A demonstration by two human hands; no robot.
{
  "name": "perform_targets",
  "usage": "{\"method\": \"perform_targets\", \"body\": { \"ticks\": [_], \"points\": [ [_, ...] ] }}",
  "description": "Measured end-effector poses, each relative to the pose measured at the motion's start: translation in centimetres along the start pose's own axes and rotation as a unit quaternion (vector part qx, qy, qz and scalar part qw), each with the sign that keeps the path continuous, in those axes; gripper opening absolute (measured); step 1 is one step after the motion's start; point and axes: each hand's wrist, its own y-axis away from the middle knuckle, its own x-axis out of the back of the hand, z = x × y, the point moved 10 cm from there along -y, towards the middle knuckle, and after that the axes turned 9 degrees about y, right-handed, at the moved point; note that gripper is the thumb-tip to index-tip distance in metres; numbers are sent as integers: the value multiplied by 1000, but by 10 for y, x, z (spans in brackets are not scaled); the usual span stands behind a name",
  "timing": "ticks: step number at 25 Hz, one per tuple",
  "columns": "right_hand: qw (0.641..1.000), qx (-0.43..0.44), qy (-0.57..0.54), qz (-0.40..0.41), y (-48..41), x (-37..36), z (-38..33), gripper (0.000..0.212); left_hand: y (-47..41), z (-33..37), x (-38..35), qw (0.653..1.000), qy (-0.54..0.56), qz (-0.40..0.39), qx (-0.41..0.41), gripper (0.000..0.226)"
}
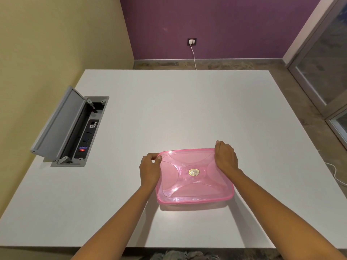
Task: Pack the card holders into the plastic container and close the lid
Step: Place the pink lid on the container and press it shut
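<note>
**Head view: both hands on the far corners of the pink container**

The plastic container [195, 202] stands on the white, smooth counter [169, 109], near the front edge and a little to the right of the middle. It is a flat rectangular box with rounded corners, made of translucent pink plastic. The lid [187, 162] lies on top of it; it is glossy, with curved panels pressed into it and a thicker pink rim. An oval gold sticker [194, 172] sits in the centre of the lid. What is inside the box I cannot tell through the plastic.

The left hand [150, 170] is at the far left corner. Its fingers [154, 155] are curled, and the thumb and the fingertips pinch the rim of the lid there. The right hand [226, 158] lies over the far right corner, with the fingers bent down around the rim and hidden behind it. Both forearms reach in from the near edge.

To the left, well apart from the box, a socket box [88, 132] is sunk into the counter, with its grey metal flap [58, 122] standing open. On the purple wall behind there is a wall socket [191, 41] with a white cable [193, 55] hanging down. A glass door [319, 62] stands at the right.
</note>
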Motion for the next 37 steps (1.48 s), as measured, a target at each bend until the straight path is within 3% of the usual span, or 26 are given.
{"method": "perform_targets", "body": {
  "ticks": [10,14,19,25,32,37],
  "points": [
    [998,6,68,-11,-15,-6,-8,33,-3,3,2,999,-27,19,0,24],
    [998,-21,54,-31,-19,-13,-3,31,-4,4,-3,999,-34,19,7,25],
    [996,-40,58,-48,-22,-17,0,29,-7,5,-14,998,-54,11,23,42],
    [992,-65,79,-68,-23,-24,9,25,-11,10,-17,998,-64,8,18,40],
    [995,-89,26,-23,-12,-8,11,36,-6,13,-17,998,-64,24,12,41],
    [992,-116,-10,54,41,18,37,45,-2,17,-17,996,-84,43,2,40]
  ]
}}
